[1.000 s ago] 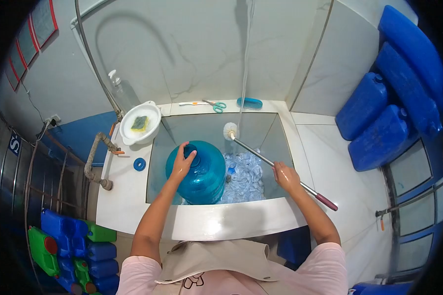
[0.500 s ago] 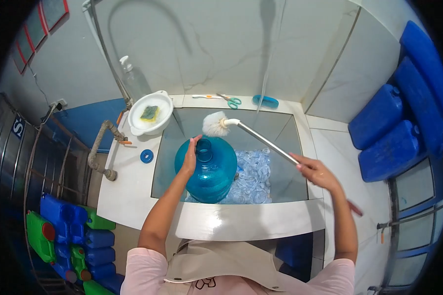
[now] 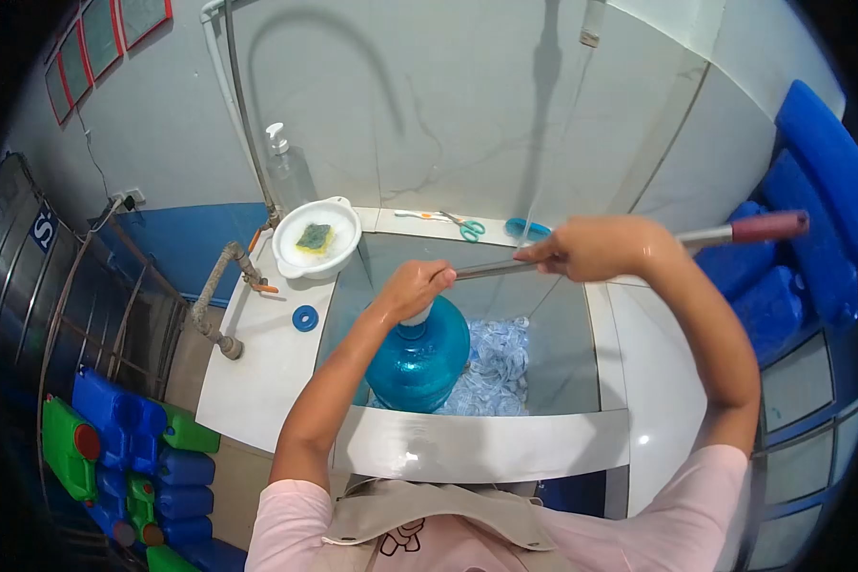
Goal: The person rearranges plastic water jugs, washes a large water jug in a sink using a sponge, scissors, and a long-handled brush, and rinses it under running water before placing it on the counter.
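A blue translucent water jug (image 3: 418, 370) stands upright in the sink (image 3: 562, 367). My left hand (image 3: 414, 290) is closed around the head end of a long-handled brush (image 3: 491, 270), right above the jug's mouth. A bit of white bristle shows below my fingers at the neck; most of the brush head is hidden. My right hand (image 3: 596, 250) grips the metal shaft farther along, with the maroon handle end sticking out to the right. The shaft lies nearly level.
Many clear plastic caps (image 3: 496, 367) lie in the sink beside the jug. A white basin (image 3: 286, 250) with a sponge (image 3: 315, 238), a blue ring (image 3: 305, 317) and a tap (image 3: 257, 284) are on the left. Scissors (image 3: 467, 227) and a blue brush (image 3: 526, 229) lie along the back ledge.
My left hand has moved from the jug's neck onto the brush's head end. The brush head has come down to the jug's mouth, and my right hand has raised the handle end.
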A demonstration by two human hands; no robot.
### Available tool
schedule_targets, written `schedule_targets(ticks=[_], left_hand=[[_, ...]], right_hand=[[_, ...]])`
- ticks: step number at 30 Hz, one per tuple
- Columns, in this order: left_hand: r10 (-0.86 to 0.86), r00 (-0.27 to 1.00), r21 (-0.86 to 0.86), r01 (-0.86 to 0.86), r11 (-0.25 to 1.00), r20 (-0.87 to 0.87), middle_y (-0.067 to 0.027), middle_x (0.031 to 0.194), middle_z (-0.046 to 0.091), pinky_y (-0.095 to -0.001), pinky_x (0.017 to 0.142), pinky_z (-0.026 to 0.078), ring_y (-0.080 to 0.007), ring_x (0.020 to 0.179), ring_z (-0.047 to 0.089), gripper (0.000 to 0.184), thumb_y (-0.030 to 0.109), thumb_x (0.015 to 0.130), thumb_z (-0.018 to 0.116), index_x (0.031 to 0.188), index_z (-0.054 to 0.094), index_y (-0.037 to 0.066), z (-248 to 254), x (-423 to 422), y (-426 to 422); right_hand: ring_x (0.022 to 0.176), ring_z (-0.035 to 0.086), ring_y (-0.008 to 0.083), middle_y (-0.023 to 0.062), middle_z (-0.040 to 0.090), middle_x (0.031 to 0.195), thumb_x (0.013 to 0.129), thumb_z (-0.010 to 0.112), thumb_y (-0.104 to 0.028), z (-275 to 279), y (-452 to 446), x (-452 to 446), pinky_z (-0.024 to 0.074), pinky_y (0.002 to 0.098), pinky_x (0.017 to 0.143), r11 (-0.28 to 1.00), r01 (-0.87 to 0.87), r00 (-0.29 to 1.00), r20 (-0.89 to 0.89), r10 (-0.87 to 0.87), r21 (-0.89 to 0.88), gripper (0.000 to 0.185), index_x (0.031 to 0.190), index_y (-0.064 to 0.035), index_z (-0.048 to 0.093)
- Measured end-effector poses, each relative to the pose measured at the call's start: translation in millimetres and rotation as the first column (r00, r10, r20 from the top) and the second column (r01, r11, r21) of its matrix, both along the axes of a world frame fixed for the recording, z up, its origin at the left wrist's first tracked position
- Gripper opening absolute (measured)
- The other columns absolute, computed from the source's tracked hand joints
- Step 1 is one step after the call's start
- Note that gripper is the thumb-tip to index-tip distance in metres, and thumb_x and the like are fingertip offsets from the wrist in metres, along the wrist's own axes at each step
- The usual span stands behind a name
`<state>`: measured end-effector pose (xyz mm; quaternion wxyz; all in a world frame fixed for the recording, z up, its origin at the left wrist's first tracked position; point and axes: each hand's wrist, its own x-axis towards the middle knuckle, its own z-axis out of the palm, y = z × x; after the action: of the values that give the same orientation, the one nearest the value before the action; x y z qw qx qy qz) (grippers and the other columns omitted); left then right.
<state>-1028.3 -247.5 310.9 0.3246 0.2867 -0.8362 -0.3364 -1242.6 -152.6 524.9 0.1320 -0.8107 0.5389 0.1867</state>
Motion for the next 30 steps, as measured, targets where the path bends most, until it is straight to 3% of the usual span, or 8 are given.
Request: schedule_targets(ticks=[3,8,10,16,19,21,24,30], left_hand=[[0.046,0.993,0.031,-0.043,0.999,-0.113,-0.0146,0.051,0.044,-0.0366,0.046,0.036,-0.0225,0.046,0.045,0.053,0.048,0.09,0.046,0.066,0.056,0.002,-23,4,-19],[0.225,0.914,-0.031,-0.249,0.968,-0.337,-0.0143,0.047,0.038,-0.0363,0.041,0.031,-0.0251,0.042,0.036,0.058,0.052,0.087,0.05,0.058,0.048,0.001,-53,-6,-18],[0.248,0.901,-0.038,-0.279,0.96,-0.356,-0.0147,0.047,0.039,-0.037,0.041,0.032,-0.0265,0.041,0.039,0.06,0.053,0.085,0.05,0.056,0.046,0.001,-57,-10,-15],[0.187,0.977,-0.391,-0.214,0.895,-0.106,-0.0155,0.049,0.046,-0.0395,0.041,0.035,-0.0329,0.044,0.047,0.06,0.055,0.08,0.055,0.052,0.042,0.004,-66,-13,-19],[0.135,0.981,-0.306,-0.171,0.937,-0.136,-0.0144,0.047,0.044,-0.0384,0.04,0.034,-0.0313,0.042,0.044,0.061,0.055,0.08,0.056,0.052,0.042,0.003,-71,-20,-14],[0.189,0.909,0.1,-0.163,0.982,-0.371,-0.0134,0.046,0.042,-0.0373,0.04,0.032,-0.0306,0.041,0.039,0.06,0.054,0.079,0.059,0.051,0.043,0.003,-88,-20,-17],[0.267,0.905,0.238,-0.194,0.952,-0.331,-0.0143,0.046,0.039,-0.0369,0.04,0.03,-0.0306,0.042,0.035,0.058,0.053,0.078,0.061,0.052,0.044,0.003,-89,-11,-25],[0.117,0.982,-0.063,-0.128,0.99,-0.149,-0.0171,0.05,0.04,-0.0397,0.046,0.035,-0.0335,0.046,0.039,0.057,0.053,0.08,0.057,0.054,0.044,0.004,-93,-17,-17]], right_hand=[[0.08,0.061,0.0275,0.0105,0.065,0.102,0.091,0.047,-0.022,5,-48,8,0.0468,0.0335,0.074,0.992,0.011,1.0,-0.019,-0.009,0.129,0.035,0.125,-0.0202,0.053],[0.077,0.06,0.0243,0.0101,0.065,0.103,0.09,0.048,-0.023,22,-74,43,0.047,0.0335,0.07,0.944,0.225,0.957,-0.237,-0.167,0.243,0.036,0.126,-0.0192,0.052],[0.078,0.06,0.0227,0.011,0.066,0.1,0.09,0.05,-0.027,7,-78,24,0.0469,0.0338,0.072,0.982,-0.053,0.99,-0.118,0.076,0.182,0.039,0.129,-0.0205,0.049],[0.088,0.062,0.0281,0.0139,0.064,0.104,0.09,0.048,-0.027,-69,-23,-41,0.0452,0.0358,0.079,0.961,0.14,0.946,0.255,-0.201,0.237,0.037,0.126,-0.0184,0.052],[0.086,0.061,0.0235,0.0134,0.063,0.107,0.091,0.049,-0.029,-51,-50,-28,0.0457,0.0312,0.076,0.98,0.019,0.996,0.077,-0.035,0.2,0.037,0.126,-0.0186,0.053],[0.078,0.061,0.0201,0.0115,0.066,0.097,0.089,0.051,-0.026,-1,-62,38,0.0451,0.0306,0.07,0.977,0.1,0.981,-0.182,-0.066,0.188,0.035,0.121,-0.0137,0.056],[0.07,0.057,0.0176,0.011,0.066,0.086,0.088,0.052,-0.024,-40,-111,9,0.0439,0.0313,0.065,0.937,0.118,0.993,-0.043,-0.11,0.328,0.035,0.121,-0.0122,0.057],[0.079,0.058,0.0218,0.0157,0.064,0.096,0.09,0.051,-0.029,-79,-43,-39,0.0448,0.0337,0.075,0.966,0.009,0.977,0.201,-0.063,0.26,0.044,0.131,-0.0157,0.047]])
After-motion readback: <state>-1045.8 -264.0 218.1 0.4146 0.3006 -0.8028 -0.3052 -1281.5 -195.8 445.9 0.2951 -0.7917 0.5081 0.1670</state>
